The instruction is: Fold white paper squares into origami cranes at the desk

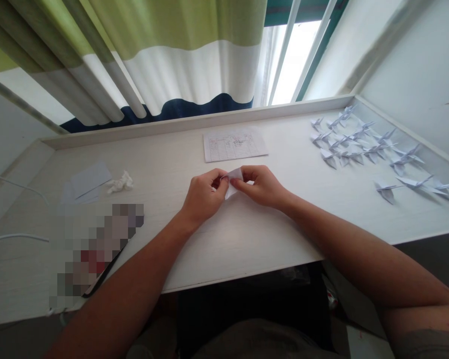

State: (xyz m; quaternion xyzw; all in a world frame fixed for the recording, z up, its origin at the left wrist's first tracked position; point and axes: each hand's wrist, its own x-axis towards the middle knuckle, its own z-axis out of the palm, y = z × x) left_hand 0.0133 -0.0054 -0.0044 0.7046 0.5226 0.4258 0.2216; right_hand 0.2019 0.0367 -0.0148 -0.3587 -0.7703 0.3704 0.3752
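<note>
Pinching white paper (pixel 235 174) between fingers (pixel 222 186)

The white desk (pixel 168 162) bears paper birds (pixel 374 150) at right, a printed sheet (pixel 235 145) at upper centre, loose paper (pixel 92 179) and crumpled tissue (pixel 120 183) at left.

the far-right window (pixel 299 55) glares flat white with daylight. the curtain (pixel 179 50) dulls toward the left. light lies soft on the desk (pixel 164 154); the cranes (pixel 374 149) cast faint shadows, and the held paper (pixel 235 173) nearly blends in. it is dark below the near edge. wide-angle stretch skews the sides, blocky pixels mask a near-left patch (pixel 105 244), and the sheet's (pixel 234 144) writing blurs.
</note>
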